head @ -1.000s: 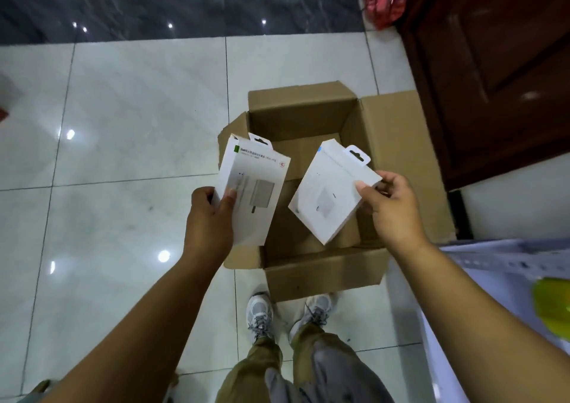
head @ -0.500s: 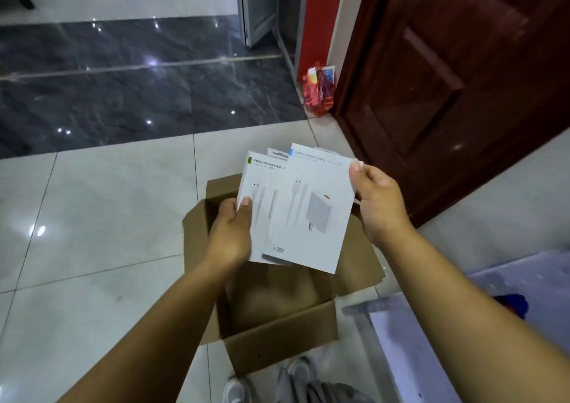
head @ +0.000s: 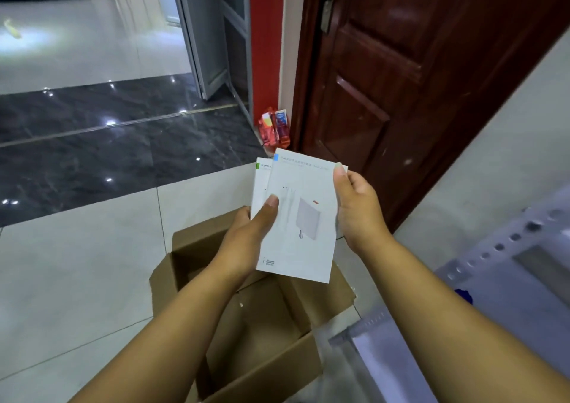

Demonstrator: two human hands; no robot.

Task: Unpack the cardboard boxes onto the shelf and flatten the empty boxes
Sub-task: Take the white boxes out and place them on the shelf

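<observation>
1. Head view: the open brown cardboard box sits on the pale tiled floor, flaps up, nothing visible inside it.
2. Above the box, two flat white charger packages are stacked: the blue-tabbed white package in front, the green-tabbed white package behind, peeking out on its left.
3. Left hand grips the stack's left edge, thumb on the front.
4. Right hand grips the right edge, thumb at the top corner.
5. Right of the box stands the grey perforated metal shelf; beyond the box, a dark red wooden door.
</observation>
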